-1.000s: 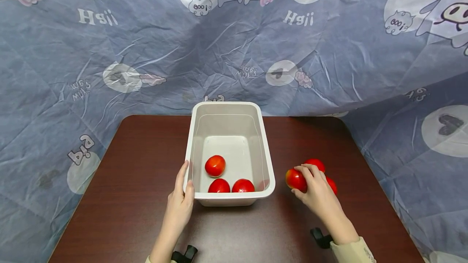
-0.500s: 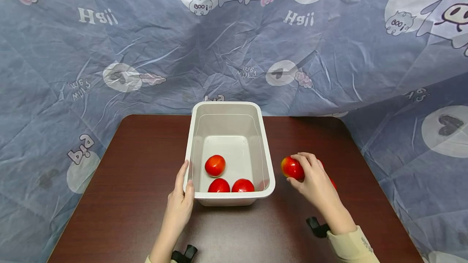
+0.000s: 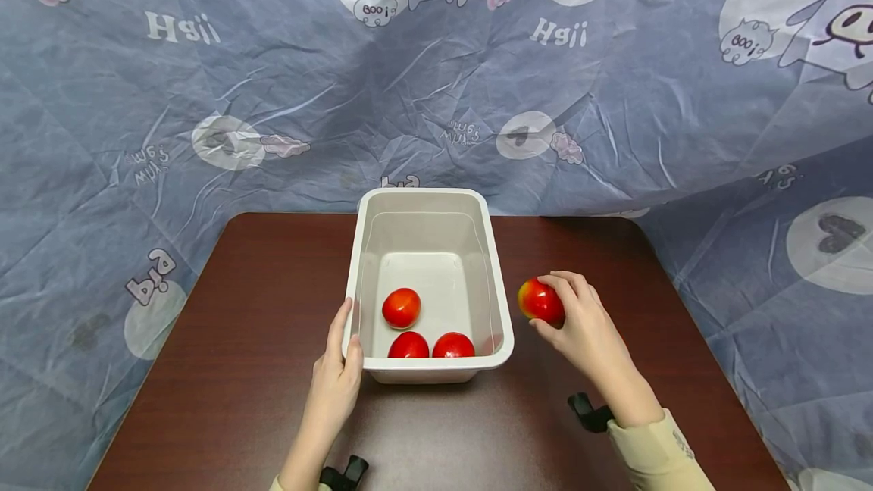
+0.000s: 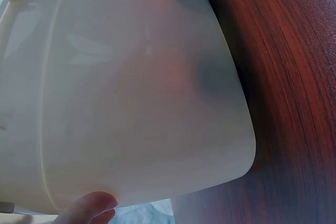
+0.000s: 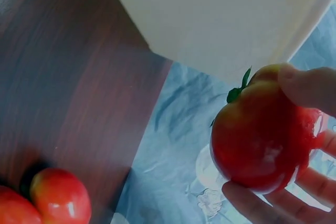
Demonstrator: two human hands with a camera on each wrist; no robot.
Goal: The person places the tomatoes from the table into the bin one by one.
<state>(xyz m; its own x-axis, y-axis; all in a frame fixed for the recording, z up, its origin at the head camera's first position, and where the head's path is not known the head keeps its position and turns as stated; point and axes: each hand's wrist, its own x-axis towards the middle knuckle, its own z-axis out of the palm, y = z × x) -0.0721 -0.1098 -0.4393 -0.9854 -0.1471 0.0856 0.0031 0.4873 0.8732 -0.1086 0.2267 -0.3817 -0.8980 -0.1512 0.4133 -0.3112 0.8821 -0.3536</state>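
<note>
A pale plastic bin (image 3: pixel 423 376) stands on the table with three red tomatoes inside, one tomato (image 3: pixel 401 308) behind two near the front wall. My left hand (image 3: pixel 337 370) holds the bin's near left corner, and its fingertips (image 4: pixel 92 203) show against the bin wall in the left wrist view. To the right of the bin, my right hand (image 3: pixel 588 332) grips a tomato (image 3: pixel 540 301), raised off the table. The right wrist view shows this tomato's green stem and yellowish top between thumb and fingers. Two more tomatoes (image 5: pixel 62 196) lie on the table there; the head view hides them behind my right hand.
The dark brown wooden table (image 3: pixel 273 309) extends on both sides of the bin. A blue printed cloth (image 3: pixel 436 97) hangs behind it and at the right. Black wrist mounts (image 3: pixel 589 412) sit by both wrists.
My right hand has lifted the tomato and brought it up and left, closer to the bin, away from the other two tomatoes. My left hand and the bin have stayed in place.
</note>
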